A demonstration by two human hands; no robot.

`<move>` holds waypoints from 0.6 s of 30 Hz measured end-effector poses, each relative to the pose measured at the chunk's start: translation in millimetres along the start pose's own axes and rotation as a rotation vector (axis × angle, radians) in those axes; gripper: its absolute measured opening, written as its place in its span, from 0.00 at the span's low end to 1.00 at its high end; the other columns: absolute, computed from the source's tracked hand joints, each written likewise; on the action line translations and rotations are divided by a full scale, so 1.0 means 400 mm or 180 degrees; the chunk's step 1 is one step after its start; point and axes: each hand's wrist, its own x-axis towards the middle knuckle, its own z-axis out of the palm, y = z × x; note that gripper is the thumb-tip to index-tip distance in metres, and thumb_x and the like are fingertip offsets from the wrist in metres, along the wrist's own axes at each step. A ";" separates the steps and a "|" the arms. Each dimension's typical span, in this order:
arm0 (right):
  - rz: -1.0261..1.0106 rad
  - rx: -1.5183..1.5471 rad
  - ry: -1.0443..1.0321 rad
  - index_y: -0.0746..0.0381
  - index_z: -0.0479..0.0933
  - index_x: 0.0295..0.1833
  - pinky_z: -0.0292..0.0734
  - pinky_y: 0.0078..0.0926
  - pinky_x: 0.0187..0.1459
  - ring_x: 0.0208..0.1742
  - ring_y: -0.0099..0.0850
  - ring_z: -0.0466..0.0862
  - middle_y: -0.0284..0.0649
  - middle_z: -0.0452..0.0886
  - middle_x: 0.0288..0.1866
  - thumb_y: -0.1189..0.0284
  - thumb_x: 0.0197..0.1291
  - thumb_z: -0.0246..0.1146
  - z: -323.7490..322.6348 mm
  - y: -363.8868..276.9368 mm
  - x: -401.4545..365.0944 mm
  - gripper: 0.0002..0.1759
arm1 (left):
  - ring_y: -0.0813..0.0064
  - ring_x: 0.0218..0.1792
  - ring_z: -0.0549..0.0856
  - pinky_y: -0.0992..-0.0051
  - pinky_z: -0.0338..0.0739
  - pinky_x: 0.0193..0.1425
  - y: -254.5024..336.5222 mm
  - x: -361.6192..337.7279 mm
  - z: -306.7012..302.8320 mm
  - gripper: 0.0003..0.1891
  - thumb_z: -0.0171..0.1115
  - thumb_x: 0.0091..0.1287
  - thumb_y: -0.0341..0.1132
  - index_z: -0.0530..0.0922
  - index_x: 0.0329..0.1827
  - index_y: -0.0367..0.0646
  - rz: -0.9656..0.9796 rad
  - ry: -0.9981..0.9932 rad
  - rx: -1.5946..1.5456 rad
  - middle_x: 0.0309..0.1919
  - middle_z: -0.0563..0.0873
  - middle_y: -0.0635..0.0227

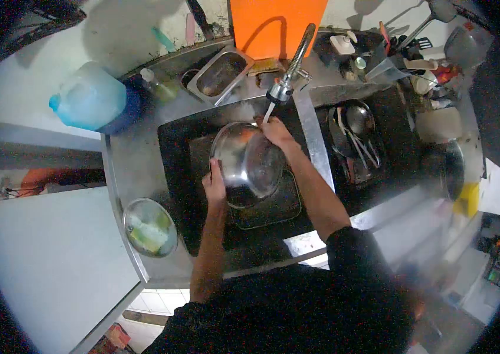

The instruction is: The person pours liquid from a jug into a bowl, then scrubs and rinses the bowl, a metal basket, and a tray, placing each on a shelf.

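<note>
A large shiny metal bowl [235, 156] is tilted over the left sink basin [176, 162]. My left hand [215, 184] grips its left side, with the thumb up along the wall. At the bowl's upper right rim, my right hand [274, 131] is closed under the faucet [282, 88], where a stream of water comes down. Whether the right fingers hold anything besides the rim is hidden. Below the bowl, a rectangular clear-looking container or tray [267, 221] lies in the basin.
A round bowl with a sponge in sudsy water [151, 229] stands on the left counter. Behind are a blue-tinted jug [90, 97], a steel pan [220, 76] and an orange board [276, 17]. The right basin holds a dark pan [361, 118] and utensils.
</note>
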 end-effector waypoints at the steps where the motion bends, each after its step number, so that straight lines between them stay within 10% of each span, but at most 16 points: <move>1: -0.0767 -0.0767 -0.0139 0.62 0.79 0.59 0.76 0.35 0.58 0.57 0.43 0.82 0.50 0.82 0.55 0.62 0.71 0.51 -0.020 0.022 -0.003 0.21 | 0.77 0.34 0.78 0.72 0.72 0.38 -0.005 0.002 -0.002 0.29 0.52 0.74 0.58 0.83 0.43 0.35 0.0346 -0.0115 -0.0190 0.33 0.83 0.70; 2: -0.0772 -0.0785 -0.0152 0.62 0.79 0.59 0.76 0.35 0.58 0.57 0.43 0.82 0.50 0.82 0.55 0.62 0.71 0.51 -0.026 0.038 -0.008 0.21 | 0.73 0.34 0.80 0.69 0.72 0.39 -0.011 0.004 -0.002 0.31 0.49 0.74 0.59 0.83 0.42 0.33 0.0680 -0.0225 -0.0385 0.32 0.84 0.67; 4: 0.0508 0.2786 0.0042 0.63 0.80 0.57 0.77 0.30 0.55 0.54 0.34 0.83 0.46 0.84 0.54 0.59 0.70 0.51 -0.038 0.054 -0.025 0.23 | 0.67 0.34 0.80 0.65 0.71 0.39 -0.024 0.019 0.006 0.33 0.46 0.75 0.58 0.83 0.41 0.31 0.0799 -0.0089 0.0067 0.31 0.85 0.62; 10: 0.0925 0.2978 0.1220 0.62 0.81 0.34 0.61 0.20 0.26 0.22 0.18 0.66 0.27 0.69 0.20 0.58 0.69 0.58 -0.061 0.075 -0.082 0.19 | 0.54 0.47 0.79 0.60 0.71 0.54 -0.068 0.082 0.065 0.29 0.46 0.75 0.54 0.79 0.43 0.29 0.0798 0.0542 -0.0521 0.52 0.81 0.52; 12: -0.0268 0.3550 0.1859 0.58 0.72 0.22 0.59 0.20 0.25 0.20 0.18 0.66 0.29 0.69 0.18 0.62 0.70 0.59 -0.058 0.043 -0.146 0.22 | 0.60 0.48 0.80 0.59 0.72 0.54 -0.242 0.195 0.079 0.17 0.53 0.70 0.42 0.81 0.45 0.36 0.1091 -0.0283 -0.1579 0.58 0.79 0.59; 13: -0.0354 0.3593 0.1629 0.59 0.70 0.18 0.60 0.19 0.25 0.20 0.19 0.66 0.29 0.70 0.18 0.64 0.71 0.58 -0.071 0.025 -0.172 0.24 | 0.64 0.46 0.82 0.60 0.75 0.53 -0.128 0.108 0.043 0.19 0.56 0.63 0.32 0.79 0.58 0.45 -0.0420 -0.0969 -0.1939 0.56 0.80 0.66; 16: -0.0478 0.2770 0.1146 0.62 0.74 0.19 0.61 0.20 0.25 0.20 0.18 0.68 0.30 0.72 0.19 0.63 0.71 0.59 -0.114 0.016 -0.179 0.24 | 0.65 0.45 0.82 0.61 0.78 0.50 -0.348 0.195 0.072 0.26 0.56 0.63 0.32 0.73 0.67 0.50 -0.0452 -0.1489 -0.2017 0.52 0.81 0.65; 18: -0.0289 0.2505 0.0999 0.63 0.76 0.20 0.62 0.20 0.25 0.21 0.17 0.69 0.30 0.74 0.20 0.63 0.70 0.59 -0.127 -0.033 -0.198 0.24 | 0.64 0.47 0.82 0.62 0.81 0.48 -0.216 0.078 0.035 0.27 0.56 0.64 0.32 0.70 0.69 0.49 -0.1106 -0.1124 -0.1031 0.51 0.82 0.63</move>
